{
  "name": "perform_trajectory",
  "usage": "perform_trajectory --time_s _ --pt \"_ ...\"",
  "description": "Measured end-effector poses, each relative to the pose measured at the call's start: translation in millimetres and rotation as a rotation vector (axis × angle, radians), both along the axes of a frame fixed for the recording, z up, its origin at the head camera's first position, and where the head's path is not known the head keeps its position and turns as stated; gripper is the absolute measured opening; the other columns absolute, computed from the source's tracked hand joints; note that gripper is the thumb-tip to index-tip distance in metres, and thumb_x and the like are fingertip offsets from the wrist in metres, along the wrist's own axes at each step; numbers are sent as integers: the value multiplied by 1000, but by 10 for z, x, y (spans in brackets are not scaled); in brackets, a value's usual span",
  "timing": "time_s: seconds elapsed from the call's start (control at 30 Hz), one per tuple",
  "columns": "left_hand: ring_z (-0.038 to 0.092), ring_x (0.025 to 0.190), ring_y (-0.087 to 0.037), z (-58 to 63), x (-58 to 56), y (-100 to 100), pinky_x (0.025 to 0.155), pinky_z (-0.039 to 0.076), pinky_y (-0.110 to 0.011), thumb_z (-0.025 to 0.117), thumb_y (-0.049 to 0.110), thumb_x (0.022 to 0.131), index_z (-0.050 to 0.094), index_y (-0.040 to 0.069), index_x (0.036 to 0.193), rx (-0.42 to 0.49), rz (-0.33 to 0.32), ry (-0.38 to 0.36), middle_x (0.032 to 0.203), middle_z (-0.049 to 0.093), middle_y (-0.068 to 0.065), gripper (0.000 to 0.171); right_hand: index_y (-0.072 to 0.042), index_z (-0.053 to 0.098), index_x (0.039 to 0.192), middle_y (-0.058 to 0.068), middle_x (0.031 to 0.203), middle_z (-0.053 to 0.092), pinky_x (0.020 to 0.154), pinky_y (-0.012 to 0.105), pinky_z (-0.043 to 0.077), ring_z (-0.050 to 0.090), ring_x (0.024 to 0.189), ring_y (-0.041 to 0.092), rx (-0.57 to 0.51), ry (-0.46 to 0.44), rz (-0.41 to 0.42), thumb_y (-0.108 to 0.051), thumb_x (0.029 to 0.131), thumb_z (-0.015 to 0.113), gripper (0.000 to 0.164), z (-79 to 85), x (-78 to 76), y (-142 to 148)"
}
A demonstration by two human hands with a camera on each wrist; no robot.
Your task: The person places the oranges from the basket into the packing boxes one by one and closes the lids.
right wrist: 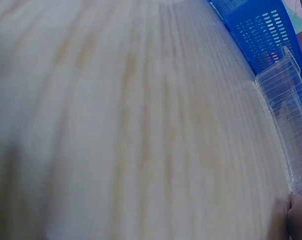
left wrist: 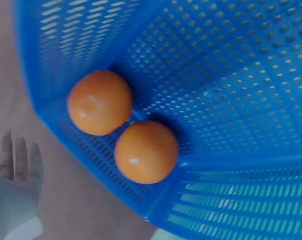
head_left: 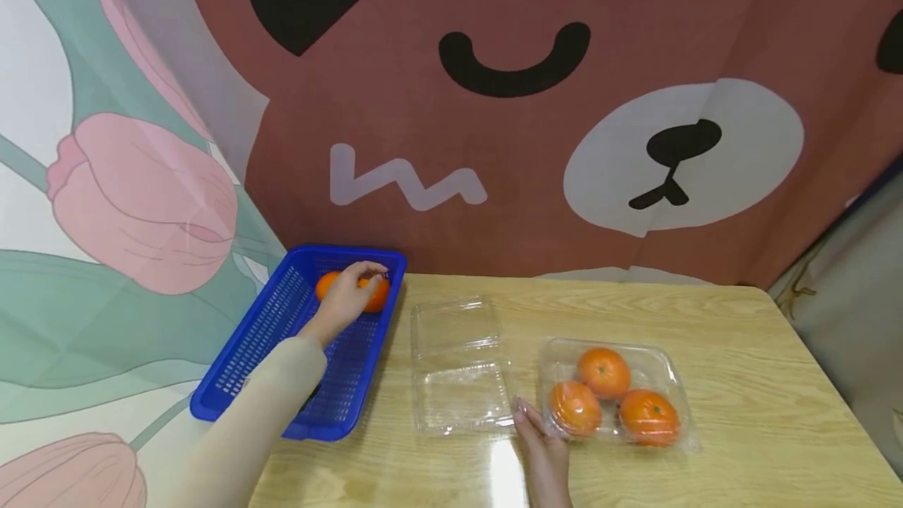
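Note:
My left hand reaches over the far end of a blue plastic basket, fingers spread and loosely bent above the fruit. Two oranges lie side by side on the basket floor, a near-side orange and another orange. In the left wrist view the fingers extend past the basket's rim, holding nothing. My right hand rests low on the table, its fingertips right at the near corner of an opened clear plastic clamshell box.
Right of that hand stands another clear clamshell box with three oranges inside. A wood-grain table carries everything. Behind it hangs a curtain printed with a bear's face, and a tulip-patterned one hangs at left.

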State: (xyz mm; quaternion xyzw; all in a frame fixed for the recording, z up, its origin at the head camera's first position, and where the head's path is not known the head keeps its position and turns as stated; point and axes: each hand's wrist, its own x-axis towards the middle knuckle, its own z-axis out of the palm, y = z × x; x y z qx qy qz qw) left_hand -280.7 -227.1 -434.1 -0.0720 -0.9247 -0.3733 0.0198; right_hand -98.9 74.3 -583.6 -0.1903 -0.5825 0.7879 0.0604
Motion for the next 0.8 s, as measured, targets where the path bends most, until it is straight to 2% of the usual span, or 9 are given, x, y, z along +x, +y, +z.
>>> perform_trajectory --time_s 0.13,0.23,0.43,0.6,0.73,0.8 --pt "50 113 -30 -80 -111 -5 96 38 -48 51 19 96 60 10 119 -47 34 -6 121 55 -11 27 10 55 120 -5 109 66 87 13 41 58 101 0 -6 1 -7 -18 87 66 45 14 -4 7" --pt "47 119 -32 -151 -184 -24 98 36 -49 52 22 95 59 12 121 -79 64 -36 126 53 -12 28 10 55 120 -7 108 67 87 13 41 58 101 0 -2 -4 -10 -18 86 66 45 22 2 2" --pt "46 118 -37 -318 -322 -106 100 34 -50 57 20 92 58 7 124 -129 66 -56 127 52 -18 34 9 56 120 -3 110 66 86 13 41 57 101 -1 16 -14 1 -20 87 66 45 22 13 3" --pt "40 123 -40 -415 -343 -179 102 31 -52 55 18 93 50 2 130 -87 75 -118 133 45 -24 41 8 57 119 0 113 65 86 12 40 56 102 -2 46 -13 7 -21 87 66 44 29 11 5" --pt "36 126 -41 -485 -344 -192 103 29 -53 55 20 93 45 0 134 -111 84 -175 136 40 -26 46 6 57 120 5 117 63 86 11 40 56 103 -2 63 -20 19 -23 87 65 45 34 13 17" --pt "35 125 -43 -502 -345 -182 103 28 -54 56 19 92 44 -1 133 -133 83 -174 136 38 -29 48 6 56 121 7 119 62 86 11 40 55 103 -3 68 -23 29 -23 88 64 45 41 14 24"
